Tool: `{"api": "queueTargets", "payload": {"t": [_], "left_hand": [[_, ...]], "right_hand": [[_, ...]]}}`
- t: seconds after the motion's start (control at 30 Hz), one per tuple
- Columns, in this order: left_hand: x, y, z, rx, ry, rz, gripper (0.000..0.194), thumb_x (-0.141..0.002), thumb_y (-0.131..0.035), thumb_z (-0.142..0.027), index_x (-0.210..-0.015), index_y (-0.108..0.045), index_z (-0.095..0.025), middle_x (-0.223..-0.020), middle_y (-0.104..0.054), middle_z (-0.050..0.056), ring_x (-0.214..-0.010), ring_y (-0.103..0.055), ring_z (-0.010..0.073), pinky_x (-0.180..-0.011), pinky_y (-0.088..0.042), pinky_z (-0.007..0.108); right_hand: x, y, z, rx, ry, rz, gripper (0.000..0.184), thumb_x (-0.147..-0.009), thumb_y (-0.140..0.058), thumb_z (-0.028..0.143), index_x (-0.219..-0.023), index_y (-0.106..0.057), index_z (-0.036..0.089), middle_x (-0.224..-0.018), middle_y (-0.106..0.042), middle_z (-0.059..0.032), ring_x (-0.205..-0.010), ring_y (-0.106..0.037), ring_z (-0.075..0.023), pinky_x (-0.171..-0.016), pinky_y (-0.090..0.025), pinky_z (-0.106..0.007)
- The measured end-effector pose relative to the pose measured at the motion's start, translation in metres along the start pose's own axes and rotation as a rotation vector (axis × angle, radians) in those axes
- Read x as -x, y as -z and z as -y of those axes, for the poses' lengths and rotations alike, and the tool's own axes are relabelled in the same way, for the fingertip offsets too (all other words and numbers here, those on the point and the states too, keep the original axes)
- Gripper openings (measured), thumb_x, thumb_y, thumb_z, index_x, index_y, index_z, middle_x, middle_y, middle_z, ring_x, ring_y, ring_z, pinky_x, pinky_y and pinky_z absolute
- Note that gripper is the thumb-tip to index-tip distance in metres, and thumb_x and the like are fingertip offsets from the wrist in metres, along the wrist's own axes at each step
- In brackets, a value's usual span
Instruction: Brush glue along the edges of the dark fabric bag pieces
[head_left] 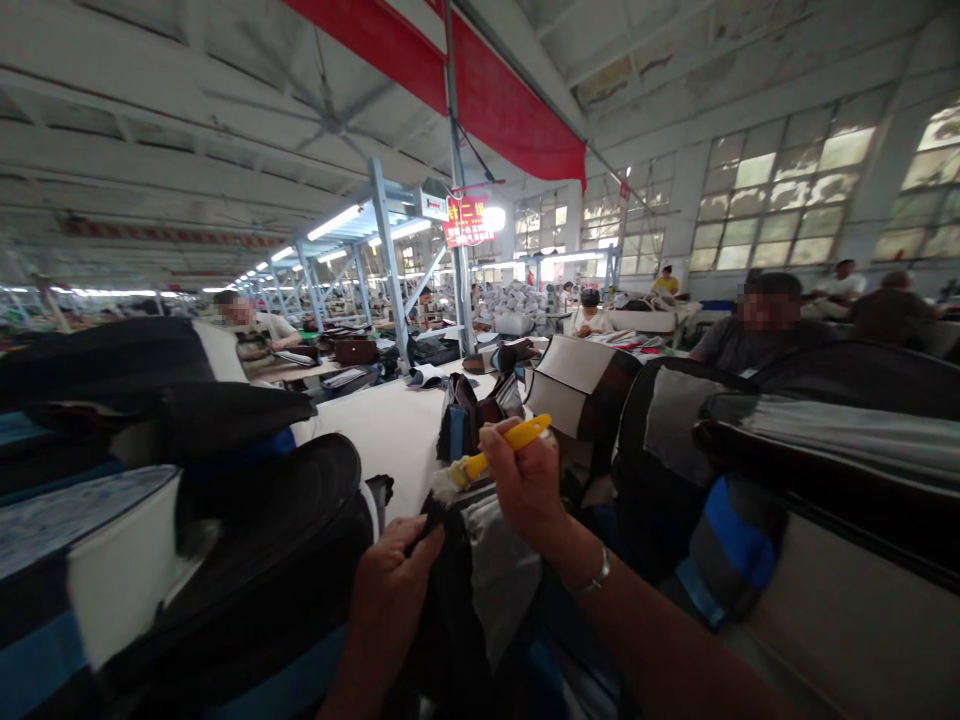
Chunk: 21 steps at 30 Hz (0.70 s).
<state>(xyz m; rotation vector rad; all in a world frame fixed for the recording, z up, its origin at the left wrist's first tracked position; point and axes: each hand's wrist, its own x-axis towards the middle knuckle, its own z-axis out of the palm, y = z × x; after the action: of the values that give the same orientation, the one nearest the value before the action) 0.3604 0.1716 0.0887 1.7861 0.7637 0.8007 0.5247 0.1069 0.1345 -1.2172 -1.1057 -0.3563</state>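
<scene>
My right hand (527, 483) is closed around the yellow handle of a paintbrush (478, 466). Its pale bristles point down and left, at the upper edge of a black fabric piece (455, 560); whether they touch it I cannot tell. Gripping that same edge between thumb and fingers is my left hand (395, 585), just below and left of the bristles. A light grey lining patch (501, 575) shows on the piece, beneath my right wrist. The lower part of the fabric piece is dark and partly hidden by my right forearm.
Stacks of black, blue and white sewn pieces (262, 540) rise on the left, and more bag-like pieces (825, 580) on the right. A white table (397, 425) lies ahead. Co-workers sit beyond, one person (765, 320) at right and another (259, 325) at left. A metal post (388, 270) stands ahead.
</scene>
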Motion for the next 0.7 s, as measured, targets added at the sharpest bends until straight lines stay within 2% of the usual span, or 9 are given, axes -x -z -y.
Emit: {"api": "queueTargets", "payload": {"t": [0.1,0.17,0.3,0.37,0.47,0.57,0.63,0.7], "left_hand": [[-0.001,-0.002,0.001,0.02,0.025,-0.027,0.041,-0.084,-0.062,-0.05,-0.105,-0.072,-0.016,-0.105,-0.074,0.006,-0.099,-0.067,0.0281,-0.082,-0.05,0.034],[-0.001,-0.003,-0.001,-0.018,-0.032,-0.041,0.039,-0.085,-0.06,-0.049,-0.103,-0.073,-0.017,-0.106,-0.074,0.006,-0.101,-0.067,0.0277,-0.084,-0.05,0.033],[-0.005,0.0,-0.017,-0.158,-0.318,-0.055,0.033,-0.089,-0.057,-0.044,-0.102,-0.074,-0.018,-0.113,-0.071,0.006,-0.107,-0.064,0.0237,-0.095,-0.046,0.032],[-0.014,0.005,-0.03,-0.2,-0.468,-0.036,0.031,-0.091,-0.055,-0.041,-0.104,-0.073,-0.019,-0.116,-0.07,0.006,-0.108,-0.064,0.0216,-0.098,-0.046,0.031],[-0.039,0.01,-0.047,-0.299,-0.636,0.032,0.028,-0.092,-0.054,-0.037,-0.103,-0.073,-0.02,-0.115,-0.07,0.005,-0.112,-0.061,0.0206,-0.102,-0.044,0.031],[-0.074,0.004,-0.045,-0.418,-0.602,-0.019,0.024,-0.09,-0.057,-0.035,-0.102,-0.074,-0.023,-0.114,-0.07,0.003,-0.12,-0.054,0.0236,-0.111,-0.036,0.036],[-0.097,-0.007,-0.027,-0.443,-0.484,-0.11,0.021,-0.089,-0.058,-0.032,-0.101,-0.074,-0.025,-0.117,-0.069,0.003,-0.121,-0.052,0.0269,-0.113,-0.032,0.042],[-0.116,-0.022,0.001,-0.42,-0.358,-0.155,0.02,-0.091,-0.057,-0.028,-0.098,-0.074,-0.022,-0.119,-0.067,0.006,-0.115,-0.056,0.0281,-0.108,-0.037,0.045]], "right_hand": [[0.004,-0.001,-0.003,0.085,0.139,0.029,0.026,-0.096,-0.051,0.034,-0.078,-0.059,0.018,-0.073,-0.062,-0.0037,-0.071,-0.058,-0.0149,-0.071,-0.044,-0.028],[0.001,0.002,-0.006,0.079,0.065,-0.067,0.026,-0.096,-0.052,0.035,-0.079,-0.06,0.017,-0.071,-0.061,-0.0027,-0.066,-0.057,-0.014,-0.067,-0.044,-0.028],[-0.021,0.026,-0.009,-0.183,-0.202,-0.35,0.03,-0.091,-0.059,0.045,-0.084,-0.061,0.017,-0.061,-0.055,0.0026,-0.053,-0.052,-0.0109,-0.052,-0.04,-0.024],[-0.035,0.043,-0.006,-0.336,-0.26,-0.47,0.034,-0.087,-0.064,0.05,-0.085,-0.061,0.016,-0.06,-0.055,0.0031,-0.052,-0.051,-0.01,-0.049,-0.037,-0.022],[-0.05,0.067,0.004,-0.519,-0.267,-0.575,0.036,-0.083,-0.069,0.051,-0.084,-0.062,0.015,-0.058,-0.054,0.0044,-0.049,-0.047,-0.0074,-0.048,-0.036,-0.019],[-0.047,0.08,0.013,-0.618,-0.261,-0.605,0.035,-0.08,-0.073,0.048,-0.082,-0.062,0.015,-0.055,-0.054,0.0055,-0.046,-0.043,-0.0054,-0.053,-0.043,-0.021],[-0.039,0.084,0.012,-0.656,-0.311,-0.602,0.035,-0.08,-0.073,0.048,-0.08,-0.062,0.015,-0.053,-0.053,0.0059,-0.046,-0.042,-0.0055,-0.057,-0.047,-0.023],[-0.028,0.083,0.005,-0.701,-0.411,-0.599,0.034,-0.079,-0.074,0.046,-0.079,-0.061,0.015,-0.052,-0.051,0.007,-0.045,-0.04,-0.0055,-0.061,-0.05,-0.025]]}}
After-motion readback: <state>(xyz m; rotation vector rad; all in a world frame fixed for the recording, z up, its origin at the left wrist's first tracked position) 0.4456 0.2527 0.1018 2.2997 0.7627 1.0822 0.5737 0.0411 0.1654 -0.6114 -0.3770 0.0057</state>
